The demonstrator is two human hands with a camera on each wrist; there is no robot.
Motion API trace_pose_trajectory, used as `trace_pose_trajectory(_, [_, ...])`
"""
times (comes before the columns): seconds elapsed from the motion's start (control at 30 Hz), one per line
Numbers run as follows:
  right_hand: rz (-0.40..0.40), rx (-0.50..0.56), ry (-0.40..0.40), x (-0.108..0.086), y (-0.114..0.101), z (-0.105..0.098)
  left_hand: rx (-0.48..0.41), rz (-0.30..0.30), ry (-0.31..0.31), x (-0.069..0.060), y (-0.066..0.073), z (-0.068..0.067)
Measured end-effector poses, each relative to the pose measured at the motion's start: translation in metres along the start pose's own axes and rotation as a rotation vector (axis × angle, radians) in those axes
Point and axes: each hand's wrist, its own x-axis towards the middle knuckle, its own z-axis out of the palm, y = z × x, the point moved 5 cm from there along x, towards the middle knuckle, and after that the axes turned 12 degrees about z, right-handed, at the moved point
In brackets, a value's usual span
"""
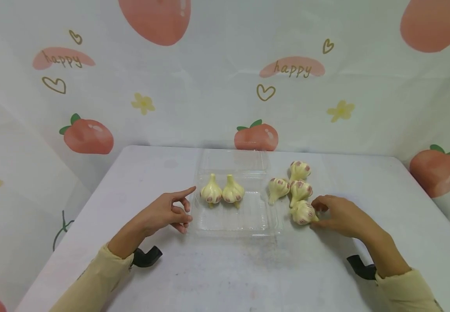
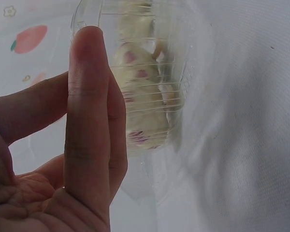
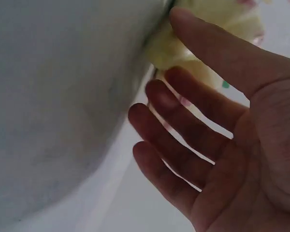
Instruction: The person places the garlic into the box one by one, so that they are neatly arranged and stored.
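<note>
In the head view, a clear plastic clamshell box (image 1: 233,221) lies with its lid folded back. Two garlic bulbs (image 1: 233,190) stand side by side at the rear of its base, stems up. Beside the box's left wall is my left hand (image 1: 166,212), index finger extended, holding nothing; the left wrist view shows garlic through the ribbed wall. On the right, my right hand (image 1: 342,214) reaches around the stem end of the nearest loose garlic bulb (image 1: 302,213). Its thumb and index finger stand apart beside that bulb, and the other fingers are loosely bent.
Several loose garlic bulbs (image 1: 300,190) lie clustered right of the box on the white table (image 1: 217,277). Behind the table hangs a white cloth (image 1: 201,86) printed with peaches, hearts and flowers. Black curved pieces (image 1: 147,257) show under both wrists.
</note>
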Motion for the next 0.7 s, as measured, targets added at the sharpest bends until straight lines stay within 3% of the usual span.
trace_pose_trajectory(0.27, [-0.010,-0.035,-0.027,0.002,0.007,0.003,-0.003,0.000,-0.001,0.000,0.000,0.000])
trace_pose_trajectory(0.53, [0.079,0.061,-0.010,0.001,0.016,-0.007,0.003,-0.003,0.001,0.000,0.001,0.000])
trace_pose_trajectory(0.7, [0.051,0.089,0.019,0.001,0.018,-0.014,0.003,-0.005,0.005,0.000,0.002,0.000])
